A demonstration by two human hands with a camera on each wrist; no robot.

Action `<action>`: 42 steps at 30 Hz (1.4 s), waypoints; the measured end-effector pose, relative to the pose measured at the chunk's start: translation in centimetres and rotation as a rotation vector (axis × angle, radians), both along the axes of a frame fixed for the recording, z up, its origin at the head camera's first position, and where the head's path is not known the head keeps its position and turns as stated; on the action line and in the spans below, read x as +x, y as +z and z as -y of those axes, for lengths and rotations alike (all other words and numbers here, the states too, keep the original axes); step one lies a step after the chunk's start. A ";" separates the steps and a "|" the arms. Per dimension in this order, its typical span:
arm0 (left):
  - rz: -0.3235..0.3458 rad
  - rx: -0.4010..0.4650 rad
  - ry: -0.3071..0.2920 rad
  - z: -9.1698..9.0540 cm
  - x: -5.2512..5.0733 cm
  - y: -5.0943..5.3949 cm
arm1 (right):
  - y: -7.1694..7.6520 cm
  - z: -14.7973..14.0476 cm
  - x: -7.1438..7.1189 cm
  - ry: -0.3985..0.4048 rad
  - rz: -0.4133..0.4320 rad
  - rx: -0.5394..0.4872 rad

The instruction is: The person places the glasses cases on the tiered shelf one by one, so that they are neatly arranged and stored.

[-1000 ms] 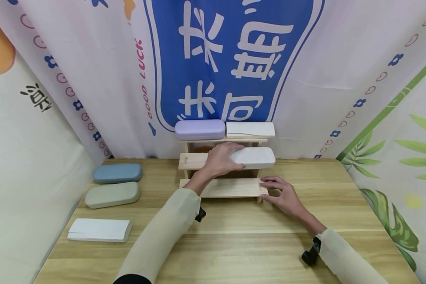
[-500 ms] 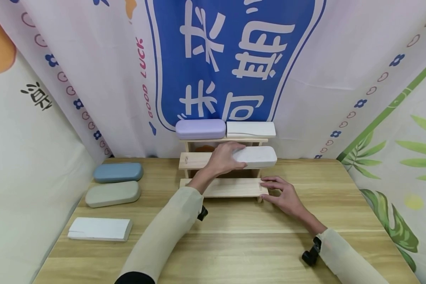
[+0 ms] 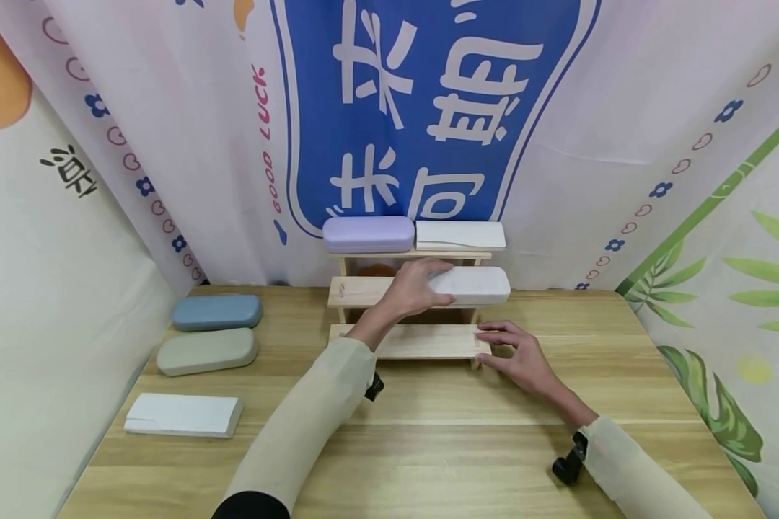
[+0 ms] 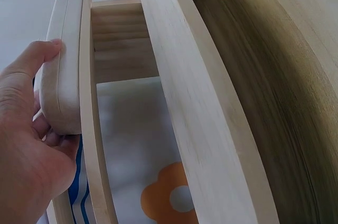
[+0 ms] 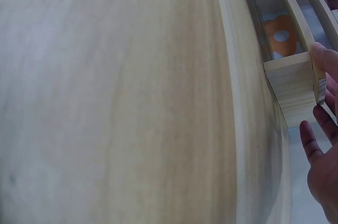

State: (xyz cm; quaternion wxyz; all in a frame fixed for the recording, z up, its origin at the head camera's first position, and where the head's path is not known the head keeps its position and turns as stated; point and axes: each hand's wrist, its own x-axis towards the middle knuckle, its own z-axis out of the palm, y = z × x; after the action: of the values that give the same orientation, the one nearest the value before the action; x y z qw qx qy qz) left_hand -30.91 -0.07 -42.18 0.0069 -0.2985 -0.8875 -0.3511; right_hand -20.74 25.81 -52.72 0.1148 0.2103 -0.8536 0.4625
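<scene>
My left hand (image 3: 412, 288) holds a white glasses case (image 3: 479, 285) at its left end, on the right half of the middle shelf of a three-tier wooden stand (image 3: 428, 342). In the left wrist view, the thumb lies along the front of the glasses case (image 4: 66, 76) and the other fingers go behind it. My right hand (image 3: 522, 364) grips the right end of the lowest shelf. The right wrist view has that hand (image 5: 326, 174) at the frame's edge, its thumb on the shelf's front edge and some fingers beyond the board's end.
On the top shelf sit a lavender glasses case (image 3: 368, 235) and a white flap-style case (image 3: 461, 236). A blue case (image 3: 217, 313), a sage-green case (image 3: 206, 352) and another white case (image 3: 182, 415) lie on the table's left side. A printed curtain (image 3: 558, 180) hangs behind.
My left hand and the white glasses case have shifted slightly to the right along the middle shelf. The right hand stays at the lowest shelf's end.
</scene>
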 end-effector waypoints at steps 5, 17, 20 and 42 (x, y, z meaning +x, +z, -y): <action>-0.004 0.005 -0.003 0.0 0.1 0.1 | -0.3 -0.3 -0.2 0.008 -0.005 0.007; -0.042 0.030 0.004 0.8 0.7 0.3 | 0.3 0.3 0.0 -0.001 -0.017 -0.003; -0.067 0.030 0.004 1.1 1.0 0.4 | 1.2 0.8 0.5 0.000 -0.020 -0.010; -0.215 0.041 -0.021 3.8 3.1 1.0 | 2.7 1.4 1.6 0.001 0.010 -0.020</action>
State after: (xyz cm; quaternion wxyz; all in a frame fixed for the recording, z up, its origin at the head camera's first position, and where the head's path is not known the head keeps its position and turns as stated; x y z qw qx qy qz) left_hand -27.79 -3.82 -41.19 0.1046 -0.3438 -0.8710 -0.3350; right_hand -19.09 24.42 -49.99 0.1122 0.2072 -0.8495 0.4721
